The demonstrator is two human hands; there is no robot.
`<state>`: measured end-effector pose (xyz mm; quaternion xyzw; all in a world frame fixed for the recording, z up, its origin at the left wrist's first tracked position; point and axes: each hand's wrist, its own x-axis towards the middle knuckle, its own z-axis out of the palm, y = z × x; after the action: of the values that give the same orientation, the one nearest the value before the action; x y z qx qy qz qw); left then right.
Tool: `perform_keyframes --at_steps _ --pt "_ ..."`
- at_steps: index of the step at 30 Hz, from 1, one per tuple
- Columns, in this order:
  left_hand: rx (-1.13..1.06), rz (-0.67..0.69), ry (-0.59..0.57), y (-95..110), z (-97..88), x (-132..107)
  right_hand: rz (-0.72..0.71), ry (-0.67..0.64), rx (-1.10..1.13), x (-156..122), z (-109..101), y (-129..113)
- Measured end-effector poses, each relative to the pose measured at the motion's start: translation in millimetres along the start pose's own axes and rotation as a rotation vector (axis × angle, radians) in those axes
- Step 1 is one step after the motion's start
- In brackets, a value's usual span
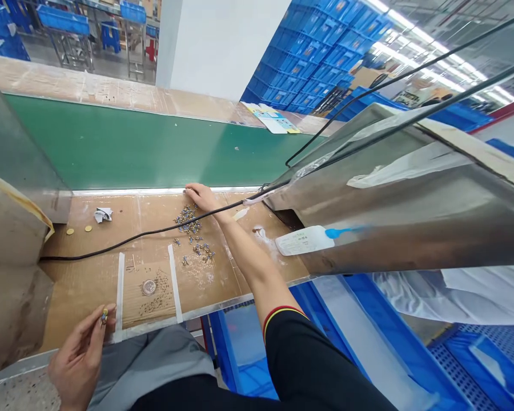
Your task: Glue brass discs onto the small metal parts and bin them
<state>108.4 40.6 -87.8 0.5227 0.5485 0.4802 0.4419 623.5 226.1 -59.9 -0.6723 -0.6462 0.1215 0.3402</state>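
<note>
My left hand [79,359] is closed in a fingertip pinch on one small blue-and-brass component [104,316], raised near the near edge of the cardboard-covered worktop [120,228]. My right hand [199,197] lies open, holding nothing visible, at the far edge beside the green conveyor belt [132,142]. It is the nearer hand to the scattered components [187,220], whose loose cluster runs from it toward me, crossed by a black cable [154,231].

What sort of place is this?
It looks like a factory assembly line: a green conveyor belt runs beside a cardboard-covered workbench scattered with small blue-and-gold components, and racks of blue plastic crates stand beyond.
</note>
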Motion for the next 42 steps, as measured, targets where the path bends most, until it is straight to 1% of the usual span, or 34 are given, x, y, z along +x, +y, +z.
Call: perform_keyframes --at_steps 2,7,9,10,12,15,17,19,21,22,23,24,25,27,28,30,31,32,33,34,36,42 --pt "-0.012 -0.010 0.003 2 0.8 0 -0.003 -0.014 0.040 -13 3 3" --pt "-0.008 0.017 -0.002 1 0.6 -1 -0.038 -0.020 0.124 -86 6 -1" --pt "0.012 0.025 -0.008 1 -0.2 -1 -0.034 -0.001 0.143 -105 6 -5" --pt "0.019 0.036 -0.016 2 -0.5 -1 -0.033 0.009 0.149 -109 7 -8" --pt "0.015 0.061 -0.031 4 -0.6 0 -0.048 0.005 0.162 -107 11 -15" --pt "-0.005 0.059 -0.035 10 1.1 5 -0.102 -0.070 0.179 -94 17 -26" --pt "-0.013 0.054 -0.031 16 3.3 7 -0.134 -0.137 0.190 -94 18 -32" --pt "-0.048 0.053 -0.029 23 5.0 5 -0.176 -0.209 0.187 -107 14 -40" --pt "-0.104 0.037 -0.037 30 5.6 -3 -0.217 -0.249 0.168 -133 7 -50" --pt "-0.119 0.022 -0.045 34 6.0 -9 -0.232 -0.234 0.153 -148 3 -56" --pt "-0.128 0.006 -0.062 38 6.7 -16 -0.235 -0.181 0.139 -165 -1 -65" --pt "-0.134 -0.009 -0.086 41 8.2 -24 -0.225 -0.088 0.123 -182 -3 -76" --pt "-0.136 -0.024 -0.121 45 10.5 -32 -0.212 0.039 0.117 -200 -5 -90" --pt "-0.150 -0.052 -0.195 52 17.2 -46 -0.145 0.259 0.144 -238 -3 -130" --pt "-0.182 -0.058 -0.237 57 20.8 -53 -0.121 0.304 0.204 -255 0 -155" --pt "-0.242 -0.053 -0.321 65 26.2 -63 -0.063 0.203 0.384 -285 11 -206" --pt "-0.254 -0.042 -0.360 68 27.4 -66 -0.039 0.166 0.469 -295 19 -229" --pt "-0.243 -0.029 -0.391 70 27.7 -68 -0.007 0.144 0.541 -302 27 -247" --pt "-0.209 -0.015 -0.413 72 27.3 -69 0.020 0.136 0.598 -307 34 -260" --pt "-0.164 0.002 -0.426 72 26.3 -69 0.046 0.140 0.638 -309 40 -268" --pt "-0.067 0.042 -0.429 73 24.0 -67 0.080 0.140 0.682 -311 46 -271" --pt "0.146 0.208 -0.392 80 22.7 -63 0.133 0.061 0.699 -313 43 -260"
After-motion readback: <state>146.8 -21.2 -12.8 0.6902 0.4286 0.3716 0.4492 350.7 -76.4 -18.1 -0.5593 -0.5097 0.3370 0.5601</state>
